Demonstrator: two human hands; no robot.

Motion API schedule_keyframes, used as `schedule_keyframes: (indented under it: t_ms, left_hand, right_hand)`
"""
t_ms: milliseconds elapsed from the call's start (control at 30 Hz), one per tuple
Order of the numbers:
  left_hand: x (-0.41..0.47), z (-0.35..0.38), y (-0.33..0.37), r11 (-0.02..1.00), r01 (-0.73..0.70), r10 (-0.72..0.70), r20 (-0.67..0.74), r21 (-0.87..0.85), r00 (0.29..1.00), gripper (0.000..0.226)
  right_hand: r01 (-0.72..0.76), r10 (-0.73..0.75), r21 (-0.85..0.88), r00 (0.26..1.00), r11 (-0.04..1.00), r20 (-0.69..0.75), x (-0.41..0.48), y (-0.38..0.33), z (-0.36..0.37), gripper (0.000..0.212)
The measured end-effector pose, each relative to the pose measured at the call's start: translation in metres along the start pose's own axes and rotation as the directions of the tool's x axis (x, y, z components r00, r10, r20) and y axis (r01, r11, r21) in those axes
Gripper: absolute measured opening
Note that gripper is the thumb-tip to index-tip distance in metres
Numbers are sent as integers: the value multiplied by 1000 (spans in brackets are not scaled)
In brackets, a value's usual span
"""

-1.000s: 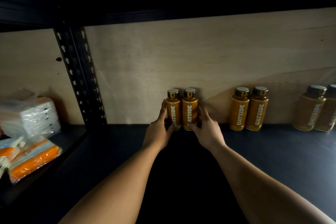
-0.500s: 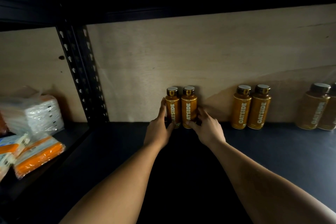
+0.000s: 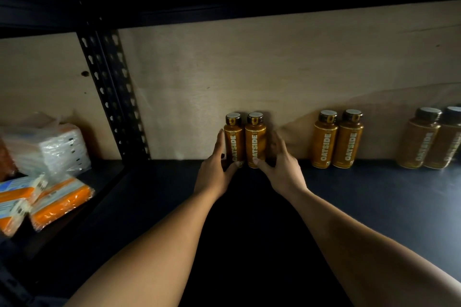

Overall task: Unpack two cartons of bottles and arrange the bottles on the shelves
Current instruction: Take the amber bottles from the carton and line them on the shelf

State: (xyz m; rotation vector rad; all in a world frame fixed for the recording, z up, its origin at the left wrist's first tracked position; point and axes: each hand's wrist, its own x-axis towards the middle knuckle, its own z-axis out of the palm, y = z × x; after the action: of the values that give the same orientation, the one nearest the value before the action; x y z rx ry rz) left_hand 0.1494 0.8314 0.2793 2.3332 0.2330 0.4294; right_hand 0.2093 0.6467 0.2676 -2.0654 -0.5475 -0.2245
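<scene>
Both arms reach straight in over the dark shelf (image 3: 374, 194), forearms bare, wrists roughly level. The left hand (image 3: 214, 172) cups the left bottle (image 3: 233, 141) of a pair: fingers up along its outer side, thumb across the front near the base. The right hand (image 3: 282, 169) mirrors that on the right bottle (image 3: 255, 139), thumb on the lower front and fingers wrapped round the far side, so each hand grips its own bottle. The two stand upright, touching each other, right up against the plywood back board (image 3: 249, 70).

The right hand's fingertips go behind the bottle, so can't see them. It's pretty dim in here. A second pair of bottles (image 3: 336, 139) stands well off to the right along the board, and a third pair (image 3: 429, 138) further on is blurry and cut off at the edge.

To the left, past the black slotted upright (image 3: 112, 97), there's a white plastic-wrapped bundle (image 3: 57, 149) and some orange packets (image 3: 62, 202) on the neighbouring shelf. Can't read the labels on those.
</scene>
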Motion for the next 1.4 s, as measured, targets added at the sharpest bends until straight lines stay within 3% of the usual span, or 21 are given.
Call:
schedule_keyframes:
  t_ms: [200,333,433,633,700,733,767,833,900,933,1033,1167,1300,1400]
  left_hand:
    - [-54,-18,11,998,22,-16,110,-58,994,90]
    - [-113,-22,19,999,42,-44,155,18,987,76]
    - [-168,-26,29,998,28,-35,128,58,991,59]
    - [-298,-1,46,999,12,-10,-54,34,998,40]
    - [-344,16,52,997,72,-72,-12,-28,997,36]
    - [-366,24,54,986,151,-148,47,-77,988,34]
    - [-386,31,56,963,246,-231,132,-108,964,32]
    - [-427,47,56,918,393,-358,318,-50,878,43]
    - [-466,63,49,863,500,-468,493,75,734,53]
    - [-486,70,46,830,541,-517,549,135,657,56]
    - [-545,91,34,754,602,-609,625,263,488,62]
    - [-602,123,8,687,642,-638,705,339,310,64]
    - [-623,165,-34,681,635,-631,732,364,257,63]
    - [-620,198,-68,687,635,-613,751,353,246,61]
  right_hand:
    - [-6,5,12,993,1000,117,-48,-8,-20,100]
    - [-57,71,-82,981,995,183,-104,-24,-38,78]
    - [-60,92,-169,978,984,189,-156,-39,-54,57]
    - [-78,87,-85,991,993,101,-280,-49,-85,34]
    - [-105,120,-78,968,991,221,-328,-33,-91,38]
    - [-174,190,-76,918,982,348,-350,-23,-96,43]
    - [-237,257,-103,833,966,490,-371,-14,-104,49]
    - [-212,342,-268,568,940,749,-410,5,-123,54]
    - [-71,391,-394,367,916,844,-446,23,-140,50]
    - [-42,423,-434,325,900,846,-463,33,-146,49]
    - [-117,563,-554,270,824,781,-514,66,-154,50]
    - [-212,621,-585,198,783,759,-561,93,-146,50]
    - [-272,659,-611,141,743,739,-586,132,-112,55]
    - [-324,664,-594,179,736,726,-595,159,-77,40]
